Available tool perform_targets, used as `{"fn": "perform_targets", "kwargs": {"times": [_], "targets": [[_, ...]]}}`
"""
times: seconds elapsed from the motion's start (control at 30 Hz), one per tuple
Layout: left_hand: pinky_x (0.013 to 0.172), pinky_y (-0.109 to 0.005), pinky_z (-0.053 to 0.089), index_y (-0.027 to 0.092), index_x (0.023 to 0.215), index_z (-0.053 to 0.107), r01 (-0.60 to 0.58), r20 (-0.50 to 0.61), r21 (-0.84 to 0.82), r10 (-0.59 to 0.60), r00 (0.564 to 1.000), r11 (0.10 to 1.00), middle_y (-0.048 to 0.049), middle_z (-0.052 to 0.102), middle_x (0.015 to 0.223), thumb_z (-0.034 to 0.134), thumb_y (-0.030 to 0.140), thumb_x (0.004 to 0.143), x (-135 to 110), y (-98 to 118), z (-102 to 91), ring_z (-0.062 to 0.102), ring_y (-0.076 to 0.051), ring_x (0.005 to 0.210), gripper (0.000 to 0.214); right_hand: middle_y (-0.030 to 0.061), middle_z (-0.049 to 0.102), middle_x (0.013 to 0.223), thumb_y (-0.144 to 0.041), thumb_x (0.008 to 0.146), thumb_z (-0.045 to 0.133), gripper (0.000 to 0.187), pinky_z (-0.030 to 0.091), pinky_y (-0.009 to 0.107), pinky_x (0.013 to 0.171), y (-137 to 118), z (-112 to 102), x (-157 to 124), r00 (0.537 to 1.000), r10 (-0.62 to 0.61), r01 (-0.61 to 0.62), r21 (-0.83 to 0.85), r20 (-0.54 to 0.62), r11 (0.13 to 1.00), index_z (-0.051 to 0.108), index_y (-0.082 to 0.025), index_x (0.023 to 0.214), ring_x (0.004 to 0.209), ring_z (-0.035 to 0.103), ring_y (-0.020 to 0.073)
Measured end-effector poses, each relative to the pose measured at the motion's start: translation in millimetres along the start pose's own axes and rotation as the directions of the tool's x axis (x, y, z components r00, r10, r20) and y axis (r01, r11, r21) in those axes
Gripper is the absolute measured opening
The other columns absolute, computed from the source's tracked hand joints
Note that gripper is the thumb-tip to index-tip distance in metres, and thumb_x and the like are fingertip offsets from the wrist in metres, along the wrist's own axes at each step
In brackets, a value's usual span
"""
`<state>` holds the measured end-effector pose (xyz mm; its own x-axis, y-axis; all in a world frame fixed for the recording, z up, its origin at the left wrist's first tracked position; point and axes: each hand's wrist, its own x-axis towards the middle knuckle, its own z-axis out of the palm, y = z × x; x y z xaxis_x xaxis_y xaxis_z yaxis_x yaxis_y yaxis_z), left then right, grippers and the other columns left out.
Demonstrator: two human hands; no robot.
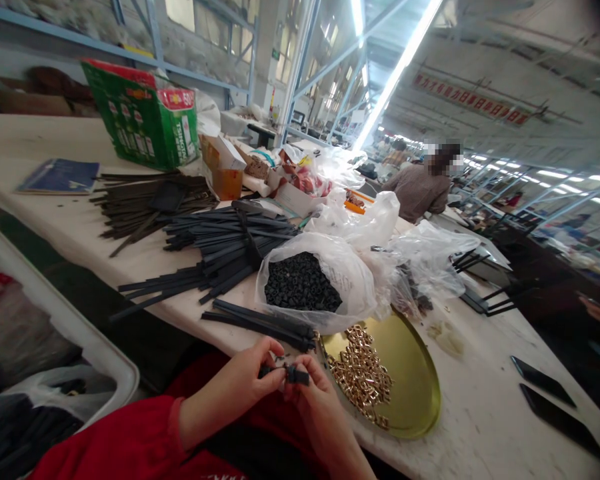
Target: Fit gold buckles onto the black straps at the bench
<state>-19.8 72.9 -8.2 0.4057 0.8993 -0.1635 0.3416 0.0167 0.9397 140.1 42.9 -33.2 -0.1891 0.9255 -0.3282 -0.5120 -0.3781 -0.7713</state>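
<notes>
My left hand [245, 380] and my right hand [314, 390] meet just above my lap, at the table's front edge. Between them is a dark strap [299, 377], its short end showing in the fingers of my right hand. My left thumb and fingers are closed on another dark part of it; a small bright bit between the hands is too small to make out. Right beside my hands lies a gold round tray [423, 400] with a heap of small gold metal buckles [363, 373]. Several black straps [260, 323] lie just beyond my left hand.
A plastic bag [355, 287] holds many small black loops [303, 283]. Piles of black strips [225, 243] spread left of it. A green box [145, 120] and blue booklet [60, 177] stand farther back. Two dark phones [563, 420] lie at right; a white bin [115, 373] is at left.
</notes>
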Motion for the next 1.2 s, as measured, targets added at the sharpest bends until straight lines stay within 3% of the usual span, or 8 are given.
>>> {"fn": "perform_targets", "kwargs": {"times": [0.13, 0.27, 0.47, 0.63, 0.7, 0.8, 0.97, 1.2], "targets": [[0.059, -0.023, 0.038, 0.017, 0.091, 0.053, 0.047, 0.000, 0.170, -0.047, 0.999, 0.984, 0.0009, 0.061, 0.072, 0.052, 0.036, 0.078, -5.6, 4.3, -2.3, 0.057, -0.016, 0.066, 0.022, -0.0030, 0.056, 0.066, -0.034, 0.069, 0.073, 0.024, 0.037, 0.019, 0.056, 6.3, -1.4, -3.6, 0.987, 0.139, -0.144, 0.058, 0.082, 0.988, 0.060, -0.019, 0.082, 0.053, 0.046, 0.0068], [0.059, -0.023, 0.037, 0.018, 0.080, 0.057, 0.049, -0.001, 0.273, -0.051, 0.999, 0.961, -0.0004, 0.062, 0.074, 0.055, 0.036, 0.076, -9.9, 7.8, -2.9, 0.056, -0.017, 0.069, 0.019, -0.0042, 0.054, 0.063, -0.031, 0.066, 0.076, 0.024, 0.036, 0.019, 0.057, 7.9, -3.0, -8.6, 0.981, 0.153, -0.163, 0.077, 0.119, 0.984, 0.056, -0.019, 0.072, 0.056, 0.046, 0.0078], [0.062, -0.022, 0.040, 0.017, 0.080, 0.060, 0.018, 0.068, -0.023, -0.017, 0.998, 1.000, 0.0009, 0.064, 0.076, 0.054, 0.029, 0.075, -16.3, 5.3, 2.9, 0.056, -0.015, 0.070, 0.014, -0.0039, 0.053, 0.065, -0.041, 0.074, 0.066, 0.029, 0.038, 0.022, 0.060, 9.7, -1.8, -11.1, 0.999, -0.032, 0.032, -0.108, -0.001, 0.994, 0.048, -0.019, 0.066, 0.060, 0.047, 0.0096], [0.066, -0.024, 0.044, 0.013, 0.082, 0.060, 0.113, 0.099, -0.218, -0.094, 0.991, 0.969, -0.0015, 0.064, 0.078, 0.056, 0.028, 0.072, -18.1, 3.9, 4.2, 0.057, -0.016, 0.073, 0.018, -0.0087, 0.043, 0.054, -0.040, 0.071, 0.066, 0.030, 0.034, 0.021, 0.049, 14.5, -5.8, -5.9, 0.947, -0.251, 0.134, -0.463, -0.200, 0.876, 0.041, -0.022, 0.072, 0.050, 0.041, 0.0096], [0.068, -0.025, 0.044, 0.013, 0.084, 0.061, 0.126, 0.127, -0.221, -0.099, 0.987, 0.967, -0.0018, 0.064, 0.080, 0.057, 0.028, 0.072, -18.3, 2.2, 3.8, 0.057, -0.017, 0.075, 0.019, -0.0095, 0.039, 0.055, -0.038, 0.072, 0.064, 0.027, 0.032, 0.021, 0.048, 16.3, -8.8, -6.8, 0.944, -0.279, 0.145, -0.539, -0.177, 0.830, 0.044, -0.022, 0.082, 0.049, 0.039, 0.0094], [0.065, -0.024, 0.044, 0.013, 0.085, 0.062, 0.169, 0.174, -0.191, -0.136, 0.975, 0.967, -0.0011, 0.064, 0.079, 0.058, 0.028, 0.072, -18.6, -3.3, 6.1, 0.057, -0.016, 0.072, 0.020, -0.0088, 0.037, 0.055, -0.038, 0.080, 0.053, 0.018, 0.030, 0.021, 0.046, 19.5, -13.8, -12.6, 0.979, -0.198, 0.132, -0.592, -0.048, 0.795, 0.045, -0.022, 0.082, 0.047, 0.036, 0.0092], [0.053, -0.021, 0.040, 0.012, 0.084, 0.061, 0.296, 0.251, -0.248, -0.234, 0.939, 0.922, 0.0000, 0.063, 0.074, 0.061, 0.033, 0.068, -20.0, -12.2, 12.6, 0.053, -0.012, 0.058, 0.026, -0.0031, 0.047, 0.069, -0.031, 0.087, 0.043, 0.013, 0.038, 0.024, 0.060, 20.9, -19.5, -24.5, 0.962, -0.258, 0.222, -0.801, 0.087, 0.556, 0.047, -0.020, 0.081, 0.064, 0.046, 0.0122], [0.056, -0.022, 0.041, 0.012, 0.085, 0.060, 0.349, 0.329, -0.249, -0.260, 0.908, 0.903, 0.0011, 0.062, 0.069, 0.058, 0.027, 0.067, -26.6, -12.1, 11.1, 0.056, -0.012, 0.059, 0.023, 0.0011, 0.055, 0.071, -0.020, 0.086, 0.041, 0.008, 0.036, 0.025, 0.057, 13.5, -18.6, -32.8, 0.956, -0.150, 0.281, -0.937, 0.253, 0.208, 0.048, -0.019, 0.082, 0.063, 0.051, 0.0151]]}}
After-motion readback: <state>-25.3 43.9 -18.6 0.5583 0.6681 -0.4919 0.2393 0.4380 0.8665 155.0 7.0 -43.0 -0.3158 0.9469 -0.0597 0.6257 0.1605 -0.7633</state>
